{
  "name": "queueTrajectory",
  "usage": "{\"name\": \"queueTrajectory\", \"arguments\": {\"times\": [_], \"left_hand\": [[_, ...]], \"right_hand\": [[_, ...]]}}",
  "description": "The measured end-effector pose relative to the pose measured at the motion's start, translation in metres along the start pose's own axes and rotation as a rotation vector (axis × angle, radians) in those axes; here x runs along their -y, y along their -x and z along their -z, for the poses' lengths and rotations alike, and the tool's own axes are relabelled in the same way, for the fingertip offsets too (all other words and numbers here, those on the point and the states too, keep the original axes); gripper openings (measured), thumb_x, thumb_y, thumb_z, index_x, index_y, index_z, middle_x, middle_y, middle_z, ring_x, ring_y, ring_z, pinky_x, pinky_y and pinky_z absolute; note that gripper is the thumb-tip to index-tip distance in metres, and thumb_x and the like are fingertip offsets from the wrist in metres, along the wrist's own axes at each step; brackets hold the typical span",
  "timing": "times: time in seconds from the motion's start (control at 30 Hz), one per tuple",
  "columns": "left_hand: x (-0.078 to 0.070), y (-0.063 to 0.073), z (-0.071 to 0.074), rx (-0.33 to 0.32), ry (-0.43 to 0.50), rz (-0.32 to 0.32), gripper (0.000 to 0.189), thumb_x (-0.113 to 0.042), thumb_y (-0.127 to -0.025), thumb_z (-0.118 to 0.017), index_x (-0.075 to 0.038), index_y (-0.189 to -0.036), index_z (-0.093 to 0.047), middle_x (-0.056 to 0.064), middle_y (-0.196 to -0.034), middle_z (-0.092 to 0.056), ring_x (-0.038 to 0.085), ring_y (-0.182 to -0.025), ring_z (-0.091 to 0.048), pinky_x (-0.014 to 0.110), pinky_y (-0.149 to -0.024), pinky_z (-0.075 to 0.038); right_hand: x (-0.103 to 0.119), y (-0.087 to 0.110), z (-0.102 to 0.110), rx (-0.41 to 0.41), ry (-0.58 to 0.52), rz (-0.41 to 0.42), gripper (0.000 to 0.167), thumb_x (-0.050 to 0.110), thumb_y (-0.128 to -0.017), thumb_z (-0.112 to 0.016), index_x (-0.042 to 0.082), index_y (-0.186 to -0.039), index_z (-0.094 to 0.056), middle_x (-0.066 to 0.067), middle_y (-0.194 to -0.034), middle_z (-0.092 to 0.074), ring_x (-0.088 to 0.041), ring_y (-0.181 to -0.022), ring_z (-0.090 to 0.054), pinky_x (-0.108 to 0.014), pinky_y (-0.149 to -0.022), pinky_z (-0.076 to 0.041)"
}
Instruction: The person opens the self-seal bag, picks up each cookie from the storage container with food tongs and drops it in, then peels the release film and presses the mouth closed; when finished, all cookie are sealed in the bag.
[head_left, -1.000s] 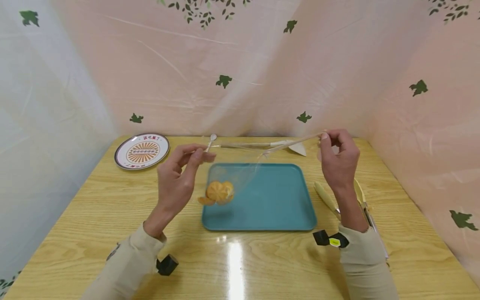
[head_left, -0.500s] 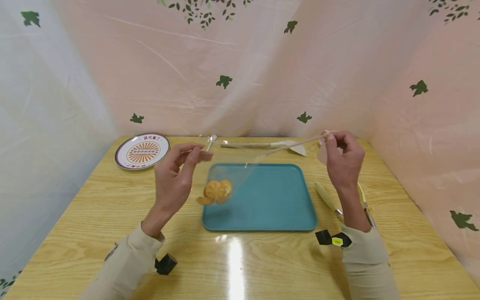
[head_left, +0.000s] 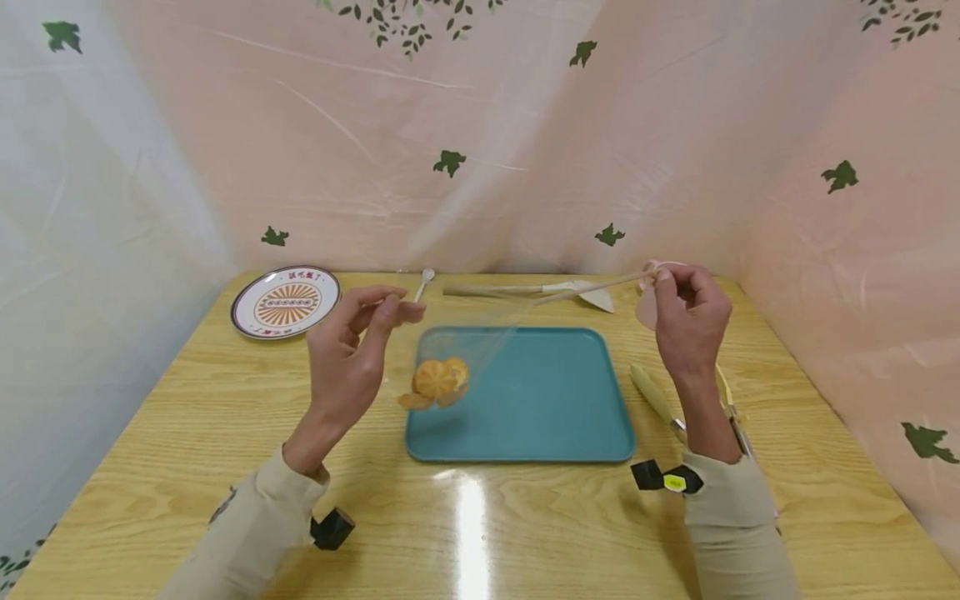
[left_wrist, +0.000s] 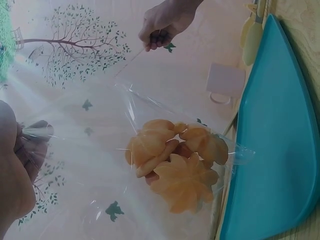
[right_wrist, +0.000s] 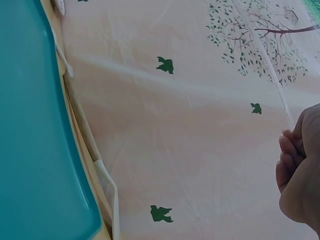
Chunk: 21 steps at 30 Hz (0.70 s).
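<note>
A clear plastic bag [head_left: 487,337] hangs between my two hands, above the tray's left part. Inside it sit several orange flower-shaped pieces [left_wrist: 185,182], bunched at the bottom; whether they are pastries I cannot tell. My left hand [head_left: 348,358] pinches the bag's gathered film between thumb and fingers, clearest in the left wrist view. Off to the right, my right hand [head_left: 692,325] pinches the end of a thin pale strip [head_left: 596,286] that runs taut and slanting down to the bag's top. The right wrist view shows this strip [right_wrist: 275,77] entering between thumb and fingertips.
Under the bag lies a teal tray [head_left: 547,408]. Behind it are a small white spoon [head_left: 425,280] and a wooden-handled turner [head_left: 491,290]. A patterned plate [head_left: 247,323] stands back left. A pink mug [left_wrist: 226,79] and pale-green-handled utensils [head_left: 651,392] lie to the right.
My right hand has shifted slightly right, drawing the strip with it. My left hand has moved a little left. The bag sways slightly, its contents staying over the tray.
</note>
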<state>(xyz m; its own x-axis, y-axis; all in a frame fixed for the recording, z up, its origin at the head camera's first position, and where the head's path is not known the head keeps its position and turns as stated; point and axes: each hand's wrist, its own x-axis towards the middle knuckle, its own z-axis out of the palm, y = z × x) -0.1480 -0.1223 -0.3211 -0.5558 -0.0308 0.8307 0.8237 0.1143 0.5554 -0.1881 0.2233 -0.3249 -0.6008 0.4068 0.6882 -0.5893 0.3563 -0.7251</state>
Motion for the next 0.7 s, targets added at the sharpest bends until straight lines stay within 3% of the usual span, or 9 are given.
{"name": "queueTrajectory", "arguments": {"times": [0.3,0.53,0.6,0.7], "left_hand": [[-0.003,0.0,-0.003,-0.011,-0.025,-0.024,0.013,0.002,-0.104,-0.06,0.01,-0.106,-0.069,0.018,-0.092,-0.076,0.012,-0.089,-0.075,0.029,-0.082,-0.061],[-0.005,0.0,-0.003,-0.033,-0.022,-0.018,0.014,0.0,-0.104,-0.06,0.012,-0.106,-0.068,0.02,-0.092,-0.076,0.012,-0.088,-0.075,0.029,-0.08,-0.061],[-0.006,-0.001,-0.003,-0.033,-0.022,-0.015,0.015,-0.001,-0.104,-0.06,0.012,-0.106,-0.068,0.021,-0.092,-0.076,0.012,-0.088,-0.075,0.029,-0.08,-0.061],[-0.006,-0.001,-0.002,-0.025,-0.025,-0.013,0.015,0.0,-0.104,-0.059,0.012,-0.106,-0.068,0.021,-0.092,-0.076,0.011,-0.087,-0.075,0.028,-0.08,-0.061]], "right_hand": [[-0.011,-0.001,0.001,-0.043,-0.026,-0.002,0.022,-0.003,-0.098,-0.056,-0.023,-0.097,-0.066,0.011,-0.088,-0.068,-0.005,-0.076,-0.058,-0.02,-0.07,-0.046],[-0.002,0.0,0.002,-0.079,-0.01,-0.038,0.022,-0.003,-0.095,-0.058,-0.023,-0.093,-0.064,0.012,-0.082,-0.067,-0.002,-0.07,-0.058,-0.018,-0.066,-0.047],[-0.005,0.0,0.004,-0.04,-0.027,-0.023,0.021,-0.002,-0.096,-0.059,-0.022,-0.093,-0.066,0.004,-0.083,-0.068,-0.004,-0.071,-0.059,-0.018,-0.066,-0.048],[-0.015,0.002,0.006,0.06,-0.047,-0.011,0.02,-0.001,-0.098,-0.06,-0.019,-0.092,-0.066,0.003,-0.085,-0.069,-0.005,-0.075,-0.061,-0.018,-0.068,-0.049]]}}
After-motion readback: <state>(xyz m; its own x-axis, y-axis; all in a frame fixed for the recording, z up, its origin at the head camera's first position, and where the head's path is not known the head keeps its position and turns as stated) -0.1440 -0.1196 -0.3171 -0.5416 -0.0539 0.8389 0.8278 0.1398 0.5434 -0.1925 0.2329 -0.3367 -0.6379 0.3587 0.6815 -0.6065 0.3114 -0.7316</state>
